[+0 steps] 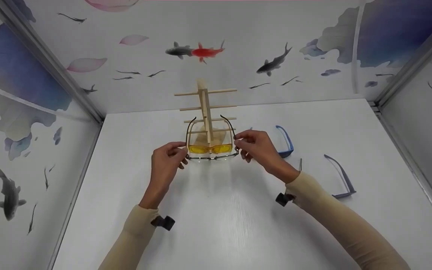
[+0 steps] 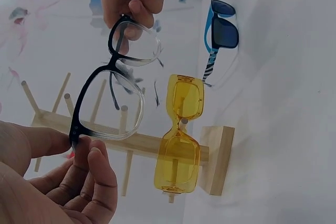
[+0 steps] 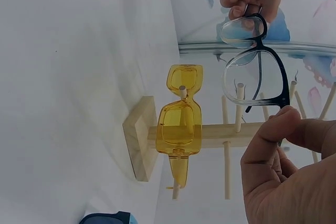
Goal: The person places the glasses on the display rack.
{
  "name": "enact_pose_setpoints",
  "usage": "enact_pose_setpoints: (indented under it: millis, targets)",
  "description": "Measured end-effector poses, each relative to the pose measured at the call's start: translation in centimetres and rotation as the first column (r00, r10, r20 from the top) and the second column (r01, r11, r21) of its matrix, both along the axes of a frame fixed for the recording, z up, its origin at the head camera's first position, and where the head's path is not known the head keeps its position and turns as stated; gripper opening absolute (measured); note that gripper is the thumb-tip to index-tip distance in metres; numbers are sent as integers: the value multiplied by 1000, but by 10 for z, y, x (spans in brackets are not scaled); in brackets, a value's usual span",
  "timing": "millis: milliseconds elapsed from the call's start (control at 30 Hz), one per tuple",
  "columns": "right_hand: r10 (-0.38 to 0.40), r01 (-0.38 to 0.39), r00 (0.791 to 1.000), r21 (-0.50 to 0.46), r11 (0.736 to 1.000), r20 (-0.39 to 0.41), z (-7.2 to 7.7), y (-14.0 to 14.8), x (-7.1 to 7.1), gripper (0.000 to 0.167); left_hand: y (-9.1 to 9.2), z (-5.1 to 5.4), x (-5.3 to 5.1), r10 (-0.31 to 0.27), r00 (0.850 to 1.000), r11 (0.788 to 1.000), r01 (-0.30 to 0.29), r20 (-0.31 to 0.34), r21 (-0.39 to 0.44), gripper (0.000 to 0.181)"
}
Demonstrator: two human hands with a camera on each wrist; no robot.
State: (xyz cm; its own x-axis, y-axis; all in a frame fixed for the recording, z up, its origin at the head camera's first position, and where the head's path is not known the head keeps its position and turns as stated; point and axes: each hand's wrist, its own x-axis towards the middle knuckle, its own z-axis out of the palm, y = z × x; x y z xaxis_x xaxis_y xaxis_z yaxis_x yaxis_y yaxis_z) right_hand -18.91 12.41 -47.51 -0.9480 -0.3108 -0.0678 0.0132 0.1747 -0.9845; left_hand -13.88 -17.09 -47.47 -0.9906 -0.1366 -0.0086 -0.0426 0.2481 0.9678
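Observation:
Black-and-clear framed glasses point(image 1: 213, 158) are held level in front of a wooden display rack point(image 1: 205, 112), their temples pointing at it. My left hand point(image 1: 167, 161) pinches one hinge side between thumb and finger; my right hand point(image 1: 257, 148) pinches the other. On the rack's lowest pegs sit yellow glasses point(image 1: 211, 149), just behind the held pair. In the left wrist view the held glasses point(image 2: 112, 69) are apart from the yellow pair point(image 2: 181, 135). The right wrist view shows my right thumb and finger at the hinge of the black frame point(image 3: 283, 85).
Blue glasses point(image 1: 290, 144) with dark lenses lie on the white table point(image 1: 208, 225), right of the rack and partly behind my right hand. Dark grey-blue glasses point(image 1: 345, 180) lie further right, partly covered by my right forearm. Printed walls enclose the table at the back and sides.

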Motion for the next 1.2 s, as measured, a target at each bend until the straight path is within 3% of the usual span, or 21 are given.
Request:
enact_pose_setpoints:
  millis: [533, 767, 1200]
  targets:
    - [2, 1, 998, -43, 999, 55, 0, -8, -16, 25, -5, -1, -14, 22, 1000, 1000, -22, -2, -5, 27]
    - [-1, 5, 997, -50, 999, 73, -1, -10, -22, 27, -6, -2, -19, 28, 1000, 999, -28, 1, 30, 26]
    - [-24, 28, 997, -53, 998, 78, -1, -9, -39, 30, -3, -3, -40, 20, 1000, 997, -20, 0, 70, 25]
